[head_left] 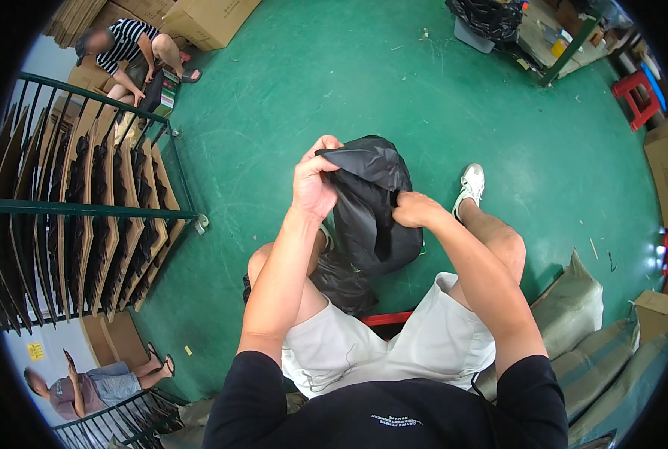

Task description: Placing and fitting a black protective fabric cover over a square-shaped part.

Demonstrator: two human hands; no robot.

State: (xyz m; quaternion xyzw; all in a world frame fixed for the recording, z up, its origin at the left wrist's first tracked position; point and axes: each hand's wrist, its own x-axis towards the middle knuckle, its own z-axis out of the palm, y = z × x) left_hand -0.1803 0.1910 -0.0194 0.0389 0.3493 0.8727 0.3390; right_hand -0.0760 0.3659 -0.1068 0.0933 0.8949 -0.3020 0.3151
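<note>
A black, bag-like cloth (375, 202) hangs in folds between my knees, with a dark opening toward its right side. My left hand (317, 179) is closed on its upper left edge, the thumb lying over the fabric. At the right edge my right hand (416, 209) has its fingers curled into the cloth, and the fingertips are hidden in a fold. Below the cloth, a crumpled black plastic bag (345, 288) lies by my left leg. Part of a red seat or stool (388, 318) shows between my thighs.
A green-framed rack (87, 209) of cardboard sheets and black pieces stands left. One person (135, 56) crouches at the upper left; another (98, 382) sits at the lower left. Woven sacks (574, 303) lie at right. A workbench (566, 45) and red stool (637, 97) stand farther off.
</note>
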